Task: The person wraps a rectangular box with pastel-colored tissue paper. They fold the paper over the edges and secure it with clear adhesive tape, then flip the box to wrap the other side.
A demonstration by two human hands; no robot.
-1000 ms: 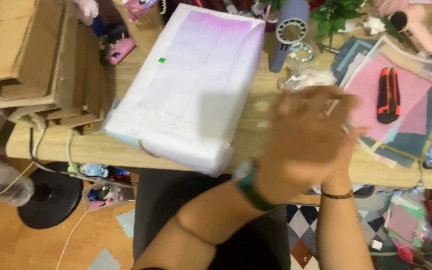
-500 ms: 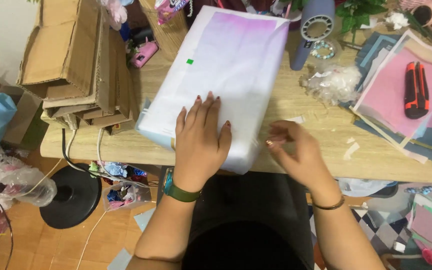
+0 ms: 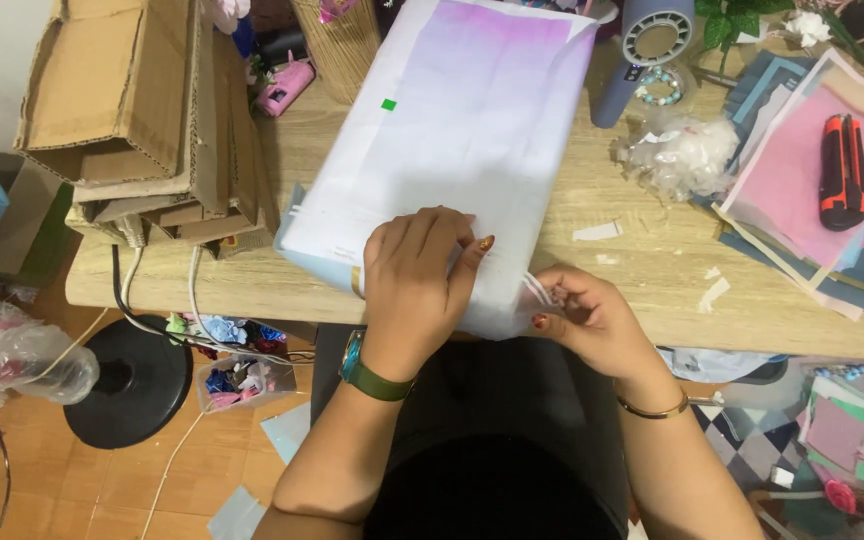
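Head view shows you partway through wrapping: the wrapped box [image 3: 452, 170], covered in white paper that fades to lilac at its far end, lies across the wooden table [image 3: 642, 300] with its near end at the table's near edge, right in front of you. Judging by the hands, you are closing that near end, with the fold held but not yet fastened.

Your left hand [image 3: 414, 285] lies palm down on the top of the box near its near edge, fingers spread and flat, gripping nothing, only pressing the paper. The wrist, with its green-strapped watch [image 3: 372, 368], is bent back so the forearm comes up from below the table edge.

Your right hand [image 3: 587, 315] sits at the box's near right corner, fingers curled in a light pinch on a small clear strip of tape [image 3: 537, 292]; a thin bangle [image 3: 652, 408] rings that wrist.

The next move seems to call for keeping the left palm firm while the strip is laid over the folded corner. An orange and black utility knife [image 3: 842, 170] rests on pink paper sheets [image 3: 792, 190] to the far right, well apart from both hands.
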